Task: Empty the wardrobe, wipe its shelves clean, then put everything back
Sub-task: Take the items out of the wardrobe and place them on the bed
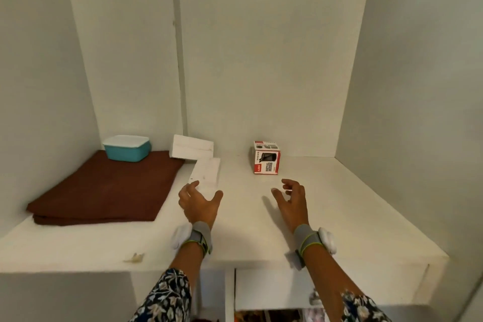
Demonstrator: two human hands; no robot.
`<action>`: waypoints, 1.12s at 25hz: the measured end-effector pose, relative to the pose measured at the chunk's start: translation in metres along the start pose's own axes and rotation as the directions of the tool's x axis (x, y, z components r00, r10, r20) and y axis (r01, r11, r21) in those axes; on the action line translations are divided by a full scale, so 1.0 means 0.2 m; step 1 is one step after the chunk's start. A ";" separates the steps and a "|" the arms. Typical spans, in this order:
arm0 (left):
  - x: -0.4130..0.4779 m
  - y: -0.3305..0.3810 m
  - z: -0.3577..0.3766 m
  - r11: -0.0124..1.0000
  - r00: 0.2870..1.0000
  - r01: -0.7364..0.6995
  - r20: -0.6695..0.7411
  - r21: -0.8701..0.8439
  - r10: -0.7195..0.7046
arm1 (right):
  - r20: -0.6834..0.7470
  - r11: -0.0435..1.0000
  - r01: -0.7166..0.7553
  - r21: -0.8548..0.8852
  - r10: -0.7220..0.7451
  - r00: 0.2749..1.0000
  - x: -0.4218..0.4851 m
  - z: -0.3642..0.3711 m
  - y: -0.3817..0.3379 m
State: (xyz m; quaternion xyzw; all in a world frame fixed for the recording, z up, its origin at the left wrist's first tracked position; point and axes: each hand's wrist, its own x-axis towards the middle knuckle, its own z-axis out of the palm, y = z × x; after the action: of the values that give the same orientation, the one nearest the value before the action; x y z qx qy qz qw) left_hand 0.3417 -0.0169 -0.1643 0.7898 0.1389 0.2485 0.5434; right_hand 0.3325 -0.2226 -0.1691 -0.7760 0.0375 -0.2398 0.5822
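Both my hands hover over the white wardrobe shelf (339,212). My left hand (200,204) is spread, its fingers just short of a flat white box (206,170), and holds nothing. My right hand (292,201) hangs loosely curled, a little in front of a small red and white carton (266,158). A thicker white box (192,150) leans at the back wall. On the left lies a folded brown cloth (104,188) with a teal container (127,148), white-lidded, on its far end.
The shelf is closed in by white walls at the left, back and right. A small pale scrap (134,257) lies near the front edge. Below the shelf, a white divider (230,293) and colourful items (266,316) show.
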 end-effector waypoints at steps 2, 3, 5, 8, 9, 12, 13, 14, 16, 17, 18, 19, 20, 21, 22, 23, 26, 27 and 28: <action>0.16 -0.05 0.07 0.999 1.000 -0.027 0.015 0.041 0.027 | -0.019 0.999 0.011 -0.032 -0.011 1.000 0.12 0.11 0.00; 0.23 -0.08 0.11 0.998 0.999 -0.025 0.025 0.062 0.024 | -0.035 0.999 0.002 -0.050 -0.004 0.999 0.17 0.16 0.02; 0.35 -0.13 0.18 0.995 1.000 -0.020 0.026 0.101 0.018 | -0.073 0.997 -0.022 -0.080 0.016 0.997 0.29 0.26 0.04; 0.48 -0.17 0.27 0.987 0.998 -0.055 -0.011 0.153 0.057 | -0.117 0.993 -0.021 -0.113 0.007 0.993 0.50 0.41 0.06; 0.51 -0.17 0.28 0.989 0.999 -0.041 -0.006 0.141 0.042 | -0.154 0.994 -0.040 -0.104 0.024 0.988 0.55 0.44 0.07; 0.58 -0.17 0.32 0.995 0.999 -0.038 0.016 0.096 0.036 | -0.238 0.993 -0.083 -0.086 0.061 0.969 0.74 0.57 0.14; 0.59 -0.18 0.33 0.996 0.999 -0.043 0.021 0.081 0.042 | -0.262 0.990 -0.113 -0.080 0.089 0.961 0.79 0.60 0.17; 0.60 -0.17 0.32 0.997 0.999 -0.043 0.033 0.058 0.041 | -0.276 0.988 -0.141 -0.060 0.119 0.954 0.82 0.63 0.18; 0.61 -0.15 0.32 1.000 0.999 -0.009 0.038 0.026 0.008 | -0.278 0.979 -0.201 -0.024 0.187 0.942 0.90 0.67 0.20; 0.61 -0.15 0.32 1.000 0.999 0.012 0.033 0.020 -0.013 | -0.277 0.977 -0.214 -0.022 0.200 0.940 0.93 0.67 0.22; 0.60 -0.13 0.31 1.000 0.999 0.026 0.028 0.011 -0.026 | -0.279 0.976 -0.214 -0.025 0.199 0.940 0.94 0.67 0.22; 0.61 -0.13 0.30 0.999 0.999 0.031 0.025 -0.014 -0.031 | -0.281 0.979 -0.204 -0.019 0.190 0.941 0.95 0.67 0.22; 0.61 -0.13 0.30 0.997 0.999 0.044 0.030 -0.056 -0.042 | -0.281 0.982 -0.191 0.003 0.184 0.942 0.95 0.68 0.23; 0.62 -0.13 0.29 0.991 0.998 0.063 0.034 -0.118 -0.060 | -0.285 0.984 -0.176 0.035 0.179 0.942 0.95 0.68 0.22; 0.63 -0.14 0.29 0.979 0.996 0.089 0.043 -0.185 -0.082 | -0.285 0.984 -0.162 0.075 0.177 0.942 0.94 0.68 0.22; 0.63 -0.14 0.29 0.961 0.993 0.115 0.051 -0.251 -0.105 | -0.275 0.984 -0.142 0.112 0.168 0.947 0.93 0.69 0.22; 0.64 -0.13 0.27 0.907 0.983 0.185 0.081 -0.379 -0.167 | -0.204 0.970 -0.090 0.227 0.138 0.969 0.90 0.71 0.21; 0.64 -0.13 0.26 0.894 0.979 0.205 0.095 -0.398 -0.182 | -0.171 0.963 -0.082 0.256 0.128 0.977 0.89 0.73 0.21; 0.64 -0.12 0.26 0.883 0.975 0.222 0.114 -0.415 -0.191 | -0.141 0.957 -0.074 0.281 0.117 0.983 0.87 0.74 0.20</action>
State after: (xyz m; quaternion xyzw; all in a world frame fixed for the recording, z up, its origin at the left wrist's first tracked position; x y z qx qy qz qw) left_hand 0.4773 0.0137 -0.1707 0.6414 0.1455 0.1857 0.7301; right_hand 0.5570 -0.1627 -0.1788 -0.6639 0.0868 -0.2741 0.6904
